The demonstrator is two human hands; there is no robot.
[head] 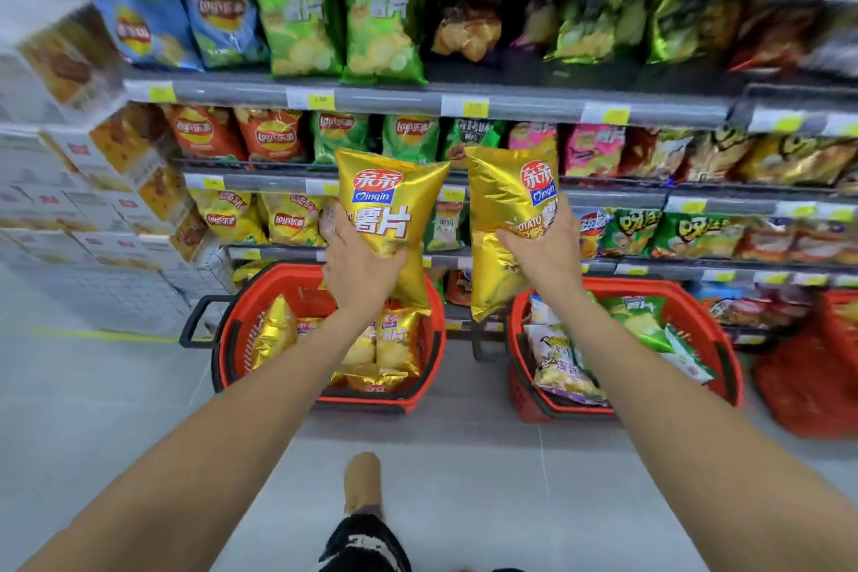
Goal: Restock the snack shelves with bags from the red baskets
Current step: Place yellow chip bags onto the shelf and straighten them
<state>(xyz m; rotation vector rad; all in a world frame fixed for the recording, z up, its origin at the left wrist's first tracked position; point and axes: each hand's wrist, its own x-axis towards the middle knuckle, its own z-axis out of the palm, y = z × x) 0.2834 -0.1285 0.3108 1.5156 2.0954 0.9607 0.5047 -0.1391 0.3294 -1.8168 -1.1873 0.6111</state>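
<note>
While the left red basket (371, 399) is sitting there with a pile of gold bags (394, 341) in it, the left hand (357, 267) is gripping one gold chip bag (387, 200), fingers wrapped round its lower half, up in front of the shelves (394, 100). The right hand (543, 251) is clamping a second gold bag (499, 200) the same way, above the right red basket (687, 288), which is holding mixed bags. I'm guessing there's plenty left to shelve.
</note>
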